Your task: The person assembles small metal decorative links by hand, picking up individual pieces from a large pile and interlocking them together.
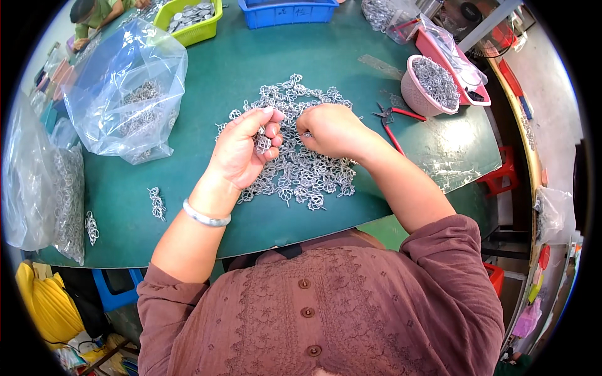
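Note:
A loose pile of silver wire pieces [307, 178], shaped like small open flowers, lies in front of me on the green table. Above its left side my left hand [248, 141] is turned palm up. Its fingers curl around a few of the silver wire pieces [262, 143]. My right hand [332, 130] is over the middle of the pile, back upward, with the fingers folded down and closed. What its fingertips pinch is mostly hidden behind the hand. The two hands are a small gap apart.
Red-handled pliers [394, 118] lie right of the pile, near a pink basket [414, 94] of wire pieces. Clear plastic bags [160, 69] of wire parts stand at left. Small wire clusters [157, 203] lie nearer. Green [205, 31] and blue bins [288, 17] stand at the back; another person sits far left.

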Available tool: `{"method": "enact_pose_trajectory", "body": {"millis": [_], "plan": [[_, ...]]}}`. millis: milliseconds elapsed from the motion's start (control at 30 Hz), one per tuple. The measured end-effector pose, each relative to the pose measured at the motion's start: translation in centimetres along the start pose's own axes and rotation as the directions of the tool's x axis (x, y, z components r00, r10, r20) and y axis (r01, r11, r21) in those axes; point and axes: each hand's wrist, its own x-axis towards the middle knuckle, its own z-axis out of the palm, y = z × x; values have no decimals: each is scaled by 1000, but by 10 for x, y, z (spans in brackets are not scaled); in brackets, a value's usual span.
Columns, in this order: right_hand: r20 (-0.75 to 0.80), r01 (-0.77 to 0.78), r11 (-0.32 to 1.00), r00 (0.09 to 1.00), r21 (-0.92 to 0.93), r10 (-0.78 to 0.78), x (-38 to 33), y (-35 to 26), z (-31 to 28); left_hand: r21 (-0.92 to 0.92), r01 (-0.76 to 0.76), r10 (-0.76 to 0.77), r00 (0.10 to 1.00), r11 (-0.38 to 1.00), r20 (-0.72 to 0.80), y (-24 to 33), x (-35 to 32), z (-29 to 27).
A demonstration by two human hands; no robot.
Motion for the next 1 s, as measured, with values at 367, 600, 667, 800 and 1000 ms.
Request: {"method": "enact_pose_trajectory", "body": {"millis": [367, 600, 667, 800, 1000], "plan": [[-23, -126, 762, 983, 636, 181, -5, 10, -20, 226, -46, 61, 996, 973, -61, -2, -4, 8], [-60, -80, 467, 958, 881, 279, -10, -11, -27, 268, -61, 77, 996, 961, -51, -8, -8, 14], [-57, -79, 430, 954, 899, 295, -10, -12, -28, 219, -38, 50, 998, 975, -49, -8, -5, 9], [-50, -74, 408, 957, 910, 285, -12, -11, -29, 97, 28, -25, 999, 995, -32, -5, -6, 11], [-55, -61, 447, 968, 892, 243, -14, -12, -31, -31, 114, -114, 993, 993, -23, -4, -5, 9]]}}
